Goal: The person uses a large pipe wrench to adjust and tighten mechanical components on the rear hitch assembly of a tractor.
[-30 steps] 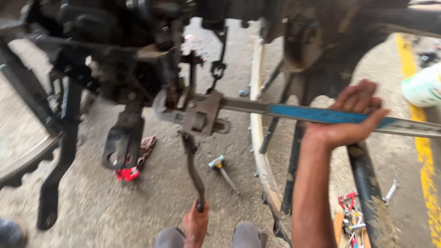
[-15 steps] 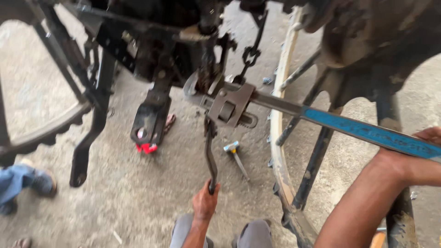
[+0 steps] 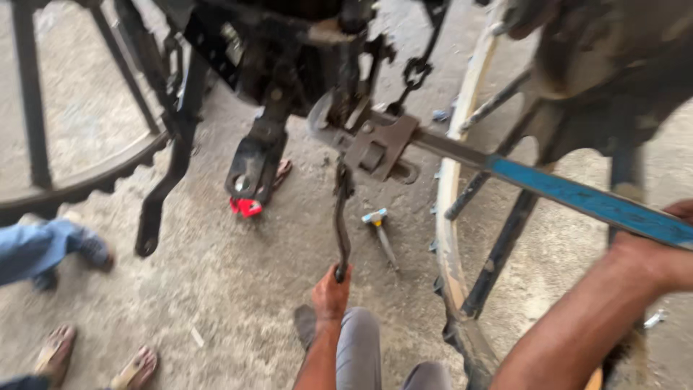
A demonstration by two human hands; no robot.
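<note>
Below, gritty concrete floor point(image 3: 238, 289); hammer point(image 3: 379, 227) lying.

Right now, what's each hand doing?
Left hand: closed on the lower end of the dark lever.
Right hand: gripping the blue wrench handle.

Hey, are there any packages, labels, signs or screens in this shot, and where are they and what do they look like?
None can be seen: no package, sign or screen.
The nearest thing to a label is the blue painted stretch on the handle of the big wrench, which the right hand grips; no marking can be made out on it.
The left hand holds a dark lever.
</note>
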